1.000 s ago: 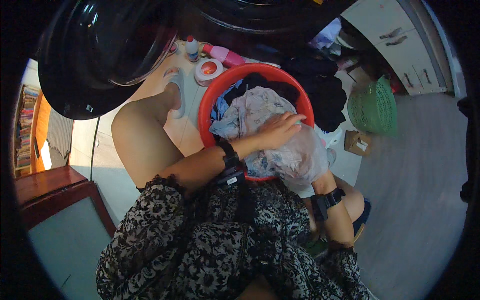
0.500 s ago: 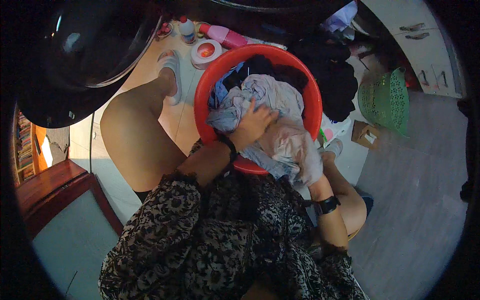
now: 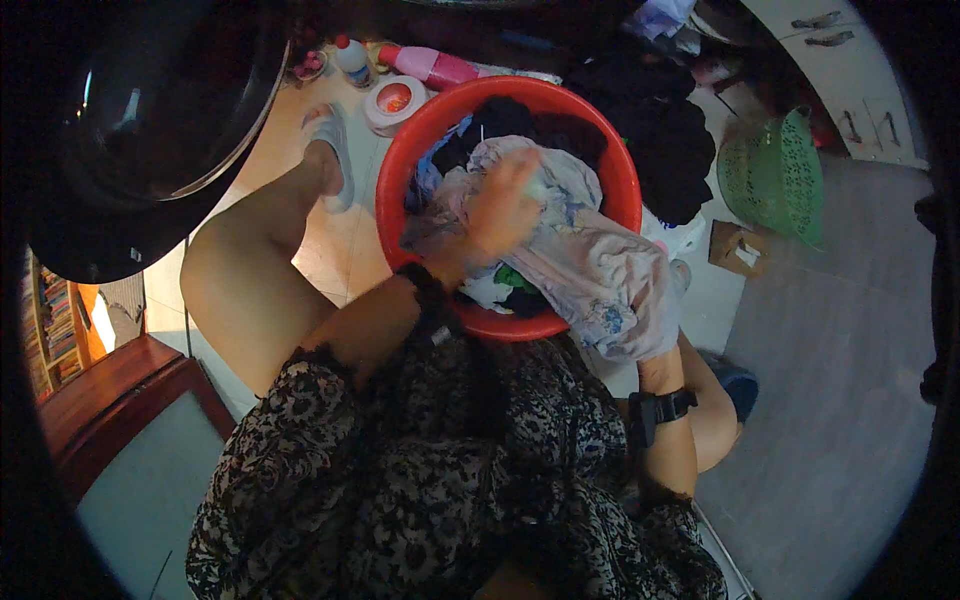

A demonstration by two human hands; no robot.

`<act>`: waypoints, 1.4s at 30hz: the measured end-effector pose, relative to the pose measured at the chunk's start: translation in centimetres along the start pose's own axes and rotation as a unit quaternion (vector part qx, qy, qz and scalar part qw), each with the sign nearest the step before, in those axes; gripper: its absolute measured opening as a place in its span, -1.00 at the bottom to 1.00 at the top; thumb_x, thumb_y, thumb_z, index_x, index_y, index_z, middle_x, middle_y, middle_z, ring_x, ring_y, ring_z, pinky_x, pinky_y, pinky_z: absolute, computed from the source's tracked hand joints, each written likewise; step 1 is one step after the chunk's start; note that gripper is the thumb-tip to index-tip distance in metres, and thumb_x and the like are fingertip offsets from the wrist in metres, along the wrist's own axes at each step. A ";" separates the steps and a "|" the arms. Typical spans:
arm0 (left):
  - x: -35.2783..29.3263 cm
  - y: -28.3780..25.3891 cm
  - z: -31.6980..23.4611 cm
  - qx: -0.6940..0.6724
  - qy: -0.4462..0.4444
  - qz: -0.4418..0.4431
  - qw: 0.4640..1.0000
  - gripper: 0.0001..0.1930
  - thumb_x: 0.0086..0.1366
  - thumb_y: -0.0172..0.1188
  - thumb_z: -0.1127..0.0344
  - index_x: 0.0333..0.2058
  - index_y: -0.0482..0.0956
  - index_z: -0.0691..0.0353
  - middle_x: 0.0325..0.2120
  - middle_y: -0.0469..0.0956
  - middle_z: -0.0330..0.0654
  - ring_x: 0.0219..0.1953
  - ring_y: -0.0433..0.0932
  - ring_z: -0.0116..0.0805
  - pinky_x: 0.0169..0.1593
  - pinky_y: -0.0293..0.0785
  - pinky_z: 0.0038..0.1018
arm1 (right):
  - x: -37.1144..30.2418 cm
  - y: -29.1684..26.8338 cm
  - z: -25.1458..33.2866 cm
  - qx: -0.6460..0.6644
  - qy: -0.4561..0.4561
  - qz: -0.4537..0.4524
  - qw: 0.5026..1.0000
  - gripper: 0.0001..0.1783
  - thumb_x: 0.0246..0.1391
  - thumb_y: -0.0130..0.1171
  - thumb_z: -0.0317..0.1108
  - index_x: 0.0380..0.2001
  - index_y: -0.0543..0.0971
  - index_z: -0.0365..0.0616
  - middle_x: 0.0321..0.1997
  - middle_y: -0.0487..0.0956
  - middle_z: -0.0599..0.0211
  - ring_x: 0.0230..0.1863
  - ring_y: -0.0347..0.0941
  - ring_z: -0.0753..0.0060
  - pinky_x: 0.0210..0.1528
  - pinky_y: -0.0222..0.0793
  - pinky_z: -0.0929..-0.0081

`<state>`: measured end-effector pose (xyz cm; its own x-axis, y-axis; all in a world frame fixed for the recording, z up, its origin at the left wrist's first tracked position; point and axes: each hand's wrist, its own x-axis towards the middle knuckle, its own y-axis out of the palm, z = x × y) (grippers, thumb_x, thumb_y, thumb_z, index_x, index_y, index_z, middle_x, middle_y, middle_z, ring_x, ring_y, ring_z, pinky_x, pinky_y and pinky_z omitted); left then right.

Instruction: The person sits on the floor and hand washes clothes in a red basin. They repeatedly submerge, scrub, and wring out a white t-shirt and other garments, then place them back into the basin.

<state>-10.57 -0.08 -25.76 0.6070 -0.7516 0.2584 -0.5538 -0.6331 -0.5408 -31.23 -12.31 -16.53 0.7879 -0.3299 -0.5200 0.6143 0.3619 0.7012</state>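
Observation:
A pale pinkish-white garment [image 3: 565,235] with bluish patches lies across the top of a red basin [image 3: 632,190], one end stretched over the rim toward my right side. My left hand [image 3: 505,205], smeared by motion, is over the garment in the basin; its fingers are not clear. The cloth covers my right hand, which is inside or under the garment's near right end. Only my right wrist [image 3: 658,372] shows, beside a black wristband [image 3: 668,405]. Dark clothes [image 3: 500,115] and a green piece of cloth [image 3: 512,277] lie in the basin too.
Beyond the basin are a pink bottle [image 3: 430,67], a white bottle with a red cap [image 3: 353,62] and a round white container [image 3: 393,105]. Dark clothes [image 3: 645,130] are heaped at right, near a green basket [image 3: 772,175] and a small cardboard box [image 3: 737,248].
The garment's right end has been drawn further right and spread out by my right hand. My left hand has moved up a little over the cloth. Green cloth now shows beneath.

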 end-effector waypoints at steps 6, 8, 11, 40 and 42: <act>-3.6 6.1 -6.2 -0.310 -0.032 0.100 0.945 -0.40 0.15 0.07 0.35 0.20 0.19 0.20 0.21 0.14 -0.01 0.25 0.08 -0.03 0.29 -0.02 -0.29 | -0.2 0.4 -1.5 -0.751 -0.258 -0.023 0.608 -0.60 0.19 -0.05 -0.26 0.08 0.35 -0.13 0.06 0.43 0.19 0.04 0.38 0.15 0.09 0.30 0.38; -4.2 6.9 -3.5 -0.181 0.013 0.110 0.977 -0.41 0.14 0.08 0.31 0.18 0.20 0.20 0.18 0.16 0.02 0.23 0.11 -0.01 0.27 0.02 -0.26 | -0.6 0.0 -2.1 -0.657 -0.254 -0.001 0.710 -0.60 0.19 -0.04 -0.26 0.08 0.35 -0.13 0.05 0.43 0.19 0.03 0.38 0.15 0.09 0.30 0.38; -5.3 6.5 1.1 0.029 -0.055 0.214 0.975 -0.39 0.13 0.11 0.26 0.16 0.19 0.23 0.06 0.22 0.10 0.15 0.20 0.04 0.17 0.17 -0.18 | -1.1 -0.6 -2.5 -0.598 -0.188 -0.026 0.779 -0.59 0.17 -0.02 -0.26 0.07 0.35 -0.14 0.04 0.44 0.18 0.03 0.38 0.15 0.09 0.30 0.37; 0.8 -15.6 1.6 0.129 -0.145 0.420 0.886 -0.76 -0.01 0.06 0.49 -0.30 0.52 0.28 -0.23 0.48 -0.18 -0.10 0.45 -0.34 -0.01 0.35 -0.44 | 2.1 -2.1 -2.9 -0.355 -0.145 0.056 0.922 -0.52 0.06 0.14 -0.26 0.05 0.37 -0.18 -0.05 0.48 0.08 -0.02 0.41 0.13 0.06 0.31 0.34; -0.3 -12.4 1.8 0.210 -0.128 0.375 0.894 -0.75 0.05 0.10 0.44 -0.24 0.54 0.27 -0.24 0.49 -0.15 -0.11 0.46 -0.37 -0.02 0.35 -0.45 | 1.8 -1.1 -4.5 -0.445 -0.181 0.061 0.875 -0.51 0.05 0.15 -0.26 0.05 0.37 -0.19 -0.05 0.48 0.08 -0.02 0.41 0.13 0.06 0.31 0.34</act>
<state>-2.88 8.33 -20.56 0.2954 -0.8344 -0.4652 -0.6290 0.1967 -0.7521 -30.26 -9.35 -20.44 0.8833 -0.4381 -0.1670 0.4444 0.8958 0.0001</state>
